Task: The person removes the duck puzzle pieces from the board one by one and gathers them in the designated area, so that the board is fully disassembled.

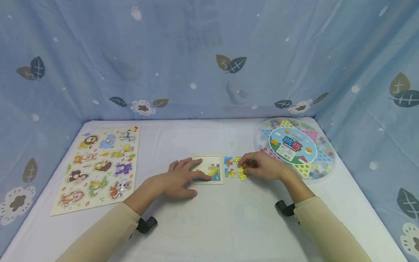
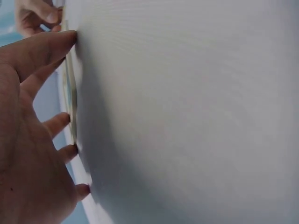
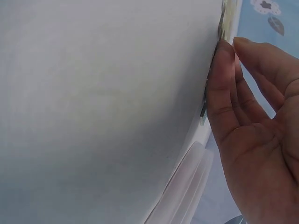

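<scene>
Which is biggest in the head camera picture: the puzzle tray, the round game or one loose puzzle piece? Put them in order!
1. Round game
2. Puzzle tray: the left hand covers some, but its frame is still clearly smaller than the game.
3. Loose puzzle piece: tiny.

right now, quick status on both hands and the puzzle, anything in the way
Left hand spread over puzzle tray. Right hand at loose pieces, grip unclear. Tray partly filled. Left hand hides part of it.
</scene>
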{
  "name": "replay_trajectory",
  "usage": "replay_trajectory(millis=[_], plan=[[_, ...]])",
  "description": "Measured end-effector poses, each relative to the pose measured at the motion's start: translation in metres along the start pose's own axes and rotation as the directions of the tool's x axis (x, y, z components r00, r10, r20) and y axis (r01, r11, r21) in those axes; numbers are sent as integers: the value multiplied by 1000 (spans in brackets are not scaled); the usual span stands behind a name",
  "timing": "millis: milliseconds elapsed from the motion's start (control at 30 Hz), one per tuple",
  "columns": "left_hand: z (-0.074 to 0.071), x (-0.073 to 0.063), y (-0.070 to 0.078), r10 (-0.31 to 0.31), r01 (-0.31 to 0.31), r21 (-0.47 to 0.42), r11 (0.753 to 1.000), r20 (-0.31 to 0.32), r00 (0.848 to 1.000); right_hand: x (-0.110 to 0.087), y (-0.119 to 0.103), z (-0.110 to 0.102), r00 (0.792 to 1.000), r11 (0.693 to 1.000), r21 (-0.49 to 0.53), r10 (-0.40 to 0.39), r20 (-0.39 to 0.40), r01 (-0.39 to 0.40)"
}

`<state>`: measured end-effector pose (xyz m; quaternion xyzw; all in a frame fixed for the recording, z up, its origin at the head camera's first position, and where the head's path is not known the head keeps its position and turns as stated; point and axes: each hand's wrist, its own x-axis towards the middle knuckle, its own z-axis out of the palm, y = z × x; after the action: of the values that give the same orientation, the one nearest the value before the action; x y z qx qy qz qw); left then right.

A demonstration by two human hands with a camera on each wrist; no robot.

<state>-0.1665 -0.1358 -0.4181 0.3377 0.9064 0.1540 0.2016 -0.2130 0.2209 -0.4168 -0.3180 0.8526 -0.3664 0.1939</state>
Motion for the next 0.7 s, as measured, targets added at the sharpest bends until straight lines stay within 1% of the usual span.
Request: replay_trajectory(millis=[133,300,533,700], plan=[[-1,1,0,-3,3,-27,1000,-6,1000,1,-1,0,1000,1000,-8,6,-7,-6],[-1,3,0,11,-11,-16,1000,-4,1000,4,-8,1,999,1000,-19,-6,-33,5],[0,6,-2,-14,14,6,1000,50,999,17,-24,7,998,997,-49,-58,-22,57],[3,9,-6,-26,27,-8,1000,63,998,29,-30,13,996,996,-42,-85,-22,84]])
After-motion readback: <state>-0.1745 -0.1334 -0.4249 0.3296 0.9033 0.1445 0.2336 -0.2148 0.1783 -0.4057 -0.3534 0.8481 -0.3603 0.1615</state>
